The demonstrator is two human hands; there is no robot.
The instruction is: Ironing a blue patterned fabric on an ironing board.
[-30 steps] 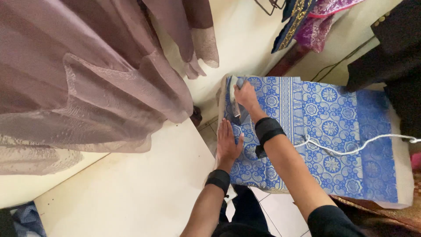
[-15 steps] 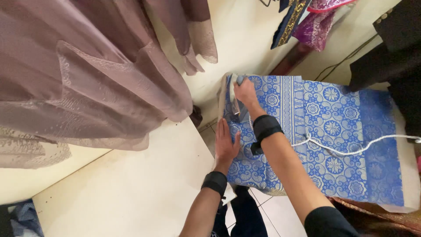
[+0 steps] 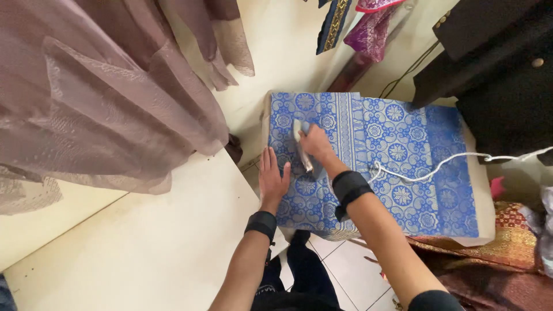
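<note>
— What is the right hand [image 3: 315, 141] doing?

— It is closed around the handle of a clothes iron [image 3: 302, 147], fingers wrapped over the top, so only the pale body and the grey sole edge of the iron show beneath the knuckles. The iron sits on the blue patterned cloth [image 3: 397, 155], towards its left end.

— And the left hand [image 3: 272, 179]?

— Open and flat, fingers together and stretched forward, palm down. It presses on the left edge of the blue patterned cloth, just beside the iron, with the thumb spread towards it. It grips nothing.

— Where does the cloth lie?

— Spread smooth over a padded bench [image 3: 483, 190], whose pale edge shows along the right and near sides. The cloth covers nearly all of the top.

— Anything else on it?

— A white cord [image 3: 443, 163] runs across the cloth from the right edge and curls into a small loop near the right forearm. Both wrists wear black bands [image 3: 350, 188].

— What surrounds the spot?

— A mauve gauzy dress [image 3: 98, 92] hangs at upper left, well apart from the hands. A cream surface [image 3: 144, 242] fills the lower left, touching the bench's left side. Dark garments [image 3: 501, 69] hang at upper right, and a gold and maroon fabric [image 3: 489, 253] lies below the bench on the right.
</note>
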